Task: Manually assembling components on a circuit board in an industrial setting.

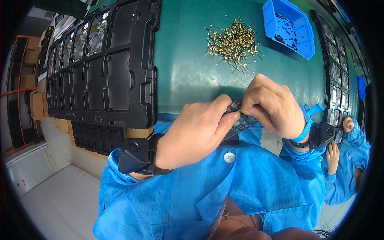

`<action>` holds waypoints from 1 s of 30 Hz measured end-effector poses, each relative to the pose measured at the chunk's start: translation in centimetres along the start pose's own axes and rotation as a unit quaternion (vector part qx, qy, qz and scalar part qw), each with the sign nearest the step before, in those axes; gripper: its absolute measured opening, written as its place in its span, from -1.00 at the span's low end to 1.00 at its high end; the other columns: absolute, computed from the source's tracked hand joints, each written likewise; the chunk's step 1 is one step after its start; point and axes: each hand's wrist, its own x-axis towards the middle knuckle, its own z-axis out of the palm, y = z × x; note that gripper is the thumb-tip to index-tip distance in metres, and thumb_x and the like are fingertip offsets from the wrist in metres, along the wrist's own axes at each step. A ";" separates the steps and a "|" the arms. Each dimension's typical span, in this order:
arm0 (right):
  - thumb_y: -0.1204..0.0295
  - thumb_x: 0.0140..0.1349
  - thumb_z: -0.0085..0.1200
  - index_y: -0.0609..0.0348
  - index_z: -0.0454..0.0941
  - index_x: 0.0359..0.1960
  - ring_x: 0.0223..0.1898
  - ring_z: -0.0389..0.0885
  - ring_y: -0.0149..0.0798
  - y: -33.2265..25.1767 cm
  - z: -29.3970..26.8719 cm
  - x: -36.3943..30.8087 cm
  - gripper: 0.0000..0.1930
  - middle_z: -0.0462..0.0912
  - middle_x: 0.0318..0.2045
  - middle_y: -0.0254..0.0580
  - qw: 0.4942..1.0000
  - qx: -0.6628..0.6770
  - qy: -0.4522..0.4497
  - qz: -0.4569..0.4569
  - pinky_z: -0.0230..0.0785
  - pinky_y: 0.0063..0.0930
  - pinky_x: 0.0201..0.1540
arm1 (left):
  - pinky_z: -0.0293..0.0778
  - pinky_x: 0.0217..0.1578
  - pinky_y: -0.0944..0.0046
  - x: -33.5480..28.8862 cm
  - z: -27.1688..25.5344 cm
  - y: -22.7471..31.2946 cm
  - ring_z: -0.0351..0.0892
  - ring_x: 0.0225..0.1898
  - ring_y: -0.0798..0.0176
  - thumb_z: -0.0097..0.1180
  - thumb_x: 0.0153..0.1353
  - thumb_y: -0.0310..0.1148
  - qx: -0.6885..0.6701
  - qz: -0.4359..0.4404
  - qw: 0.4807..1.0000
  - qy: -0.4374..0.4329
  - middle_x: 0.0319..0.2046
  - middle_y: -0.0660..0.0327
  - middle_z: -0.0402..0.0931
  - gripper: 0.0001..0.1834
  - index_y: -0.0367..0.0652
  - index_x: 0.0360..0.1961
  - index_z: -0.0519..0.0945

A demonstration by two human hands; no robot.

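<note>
Close to my body, at the near edge of the green table, my left hand [196, 130] is closed on a small dark circuit board [243, 125], thumb on top. The board is tilted and partly covered by fingers. My right hand [274, 106] meets it there, thumb and forefinger pinched together at the board's surface. Whatever lies between those fingertips is too small and hidden to make out. Just beyond both hands lies a loose pile of small gold-tipped parts with thin black leads [234, 44].
A blue bin [308, 50] with small black pieces stands at the far right. Left, a black compartment tray [120, 82] holds several circuit boards [97, 34]. Another filled tray [331, 76] lines the right side, where a co-worker's hand [332, 158] rests nearby. Cartons [38, 104] stand at far left.
</note>
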 end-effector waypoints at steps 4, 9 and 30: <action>0.53 -0.05 0.09 0.16 0.40 -0.41 -0.49 0.44 -0.05 0.1 0.3 -0.2 -0.85 0.38 -0.51 -0.16 0.999 0.025 0.032 0.000 0.31 -0.33 -0.49 | 0.24 -0.59 -0.02 -0.2 0.0 0.2 0.38 -0.58 -0.15 -0.06 0.13 -0.39 0.034 0.014 0.999 0.004 -0.64 -0.02 0.37 -0.84 -0.25 -0.44 0.28; 0.54 -0.09 0.12 0.19 0.47 -0.38 -0.48 0.46 -0.10 -0.1 1.1 -0.8 -0.82 0.45 -0.51 -0.16 0.995 0.073 0.054 0.034 0.32 -0.36 -0.46 | 0.27 -0.57 0.05 -0.6 0.0 0.3 0.43 -0.54 -0.11 -0.06 0.14 -0.34 0.039 0.006 0.999 0.012 -0.65 0.00 0.39 -0.83 -0.25 -0.39 0.36; 0.54 -0.22 0.20 0.24 0.58 -0.48 -0.58 0.51 -0.26 -1.3 1.7 -1.8 -0.82 0.55 -0.58 -0.20 0.990 -0.014 0.140 -0.008 0.32 -0.50 -0.56 | 0.33 -0.57 0.17 -1.0 0.4 0.3 0.42 -0.60 0.01 -0.02 0.10 -0.42 0.083 0.081 0.993 0.015 -0.62 0.08 0.37 -0.87 -0.26 -0.45 0.36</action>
